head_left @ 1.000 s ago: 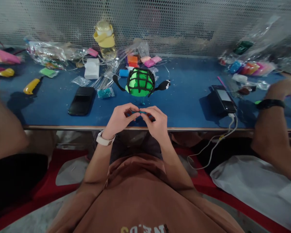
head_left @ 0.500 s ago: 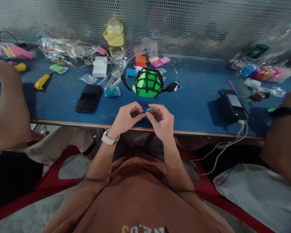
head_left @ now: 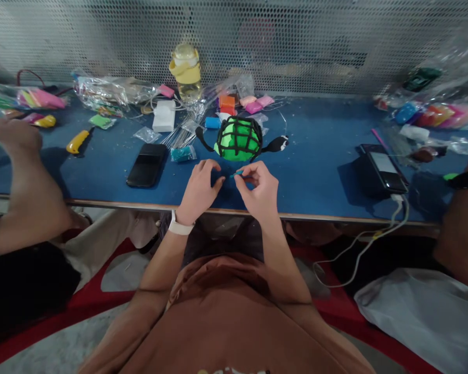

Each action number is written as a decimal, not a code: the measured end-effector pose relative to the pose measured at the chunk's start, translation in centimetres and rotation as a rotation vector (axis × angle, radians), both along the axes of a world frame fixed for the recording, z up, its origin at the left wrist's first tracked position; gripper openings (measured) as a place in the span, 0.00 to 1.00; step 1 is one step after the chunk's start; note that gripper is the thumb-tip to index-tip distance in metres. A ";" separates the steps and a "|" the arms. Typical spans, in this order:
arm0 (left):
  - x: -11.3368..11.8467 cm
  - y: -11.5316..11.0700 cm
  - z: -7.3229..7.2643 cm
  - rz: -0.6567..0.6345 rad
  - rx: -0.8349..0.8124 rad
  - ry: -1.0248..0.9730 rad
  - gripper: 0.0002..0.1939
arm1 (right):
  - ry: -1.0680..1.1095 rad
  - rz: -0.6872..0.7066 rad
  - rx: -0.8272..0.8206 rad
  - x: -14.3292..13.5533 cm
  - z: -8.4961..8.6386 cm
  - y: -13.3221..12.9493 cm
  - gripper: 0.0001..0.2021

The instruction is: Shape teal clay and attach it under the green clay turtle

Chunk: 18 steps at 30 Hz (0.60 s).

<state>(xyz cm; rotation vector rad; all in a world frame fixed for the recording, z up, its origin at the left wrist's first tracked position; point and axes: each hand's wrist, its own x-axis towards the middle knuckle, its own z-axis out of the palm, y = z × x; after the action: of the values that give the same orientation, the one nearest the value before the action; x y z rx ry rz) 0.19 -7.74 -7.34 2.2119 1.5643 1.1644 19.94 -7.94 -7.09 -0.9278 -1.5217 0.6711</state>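
My right hand (head_left: pixel 259 188) pinches a small teal piece of what looks like modelling clay (head_left: pixel 238 173) between thumb and fingertips. To its left, my left hand (head_left: pixel 202 188) hovers near the table's front edge with thumb and fingers apart, nothing visible between them. Just beyond both hands sits a turtle-like figure (head_left: pixel 239 139), its green shell crossed by black strips, with a black-and-white end on the right and a thin black part on the left. A teal packet (head_left: pixel 183 153) lies left of the figure, and a blue clay block (head_left: pixel 212 122) is behind it.
A black phone (head_left: pixel 147 165) and a white box (head_left: pixel 164 116) lie left, with a yellow-handled tool (head_left: pixel 78 141) farther out. A yellow-topped bottle (head_left: pixel 186 70) stands behind. At right is a cabled black device (head_left: pixel 382 169). Co-workers' arms (head_left: pixel 33 182) flank me.
My hands have parted: the left has come off the small piece and its fingers have spread. The teal piece stays in my right hand. The view has shifted slightly.
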 end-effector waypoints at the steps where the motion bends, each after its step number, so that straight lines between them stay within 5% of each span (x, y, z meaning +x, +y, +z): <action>1: 0.0 0.2 -0.1 -0.015 -0.005 -0.008 0.12 | 0.004 -0.005 -0.006 -0.1 0.0 0.1 0.08; 18: 0.5 0.4 0.9 -0.079 -0.102 -0.112 0.11 | -0.002 -0.024 -0.063 0.0 -0.6 0.6 0.08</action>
<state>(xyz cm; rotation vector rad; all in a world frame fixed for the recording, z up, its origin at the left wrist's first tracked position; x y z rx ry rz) 0.66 -7.33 -6.48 2.0871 1.4450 1.1385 19.90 -7.33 -7.68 -0.9928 -1.4965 0.7042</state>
